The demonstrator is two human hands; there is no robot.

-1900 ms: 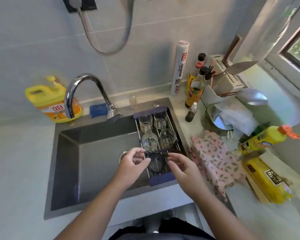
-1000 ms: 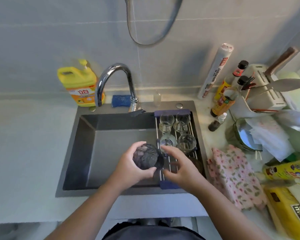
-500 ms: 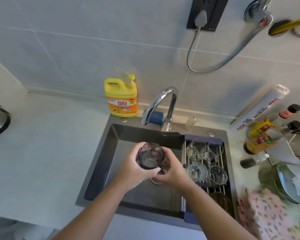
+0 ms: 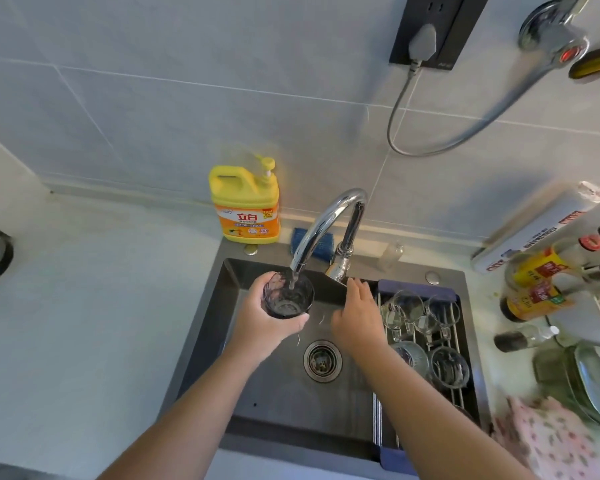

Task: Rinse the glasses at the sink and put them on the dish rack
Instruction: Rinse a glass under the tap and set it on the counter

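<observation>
The left hand [image 4: 264, 329] grips a dark tinted glass [image 4: 288, 296], fingers and thumb curled round its lower wall. The glass stands just above the palm, mouth tilted up and away from the wrist. A thin stream of water [image 4: 293, 281] drops into it from the spout of the chrome faucet [image 4: 329, 220], which arches over and beyond the knuckles. Hand and glass hang over the sink [image 4: 278, 396]. The drain [image 4: 323, 360] lies below and to the thumb side of this hand, between the two forearms.

The right hand [image 4: 357, 318] holds nothing. Its fingers [image 4: 359, 289] are straight and close together, palm down, reaching ahead toward the foot of the faucet. The fingertips end just beside the lever there; whether they touch it cannot be told. The tinted glass is to this hand's left, near but apart from it.

The dish rack [image 4: 418, 285] lies close against the right hand's outer edge, spanning the sink's right end. Clear glasses [image 4: 408, 306] sit on its wires, the nearest just beside the little finger.

Past the left hand's fingertips, at the wall, stands a yellow detergent jug [image 4: 245, 202], with a blue sponge [image 4: 297, 237] behind the faucet. Well to the right of the right hand are sauce bottles [image 4: 534, 289] and a floral cloth [image 4: 548, 441].
</observation>
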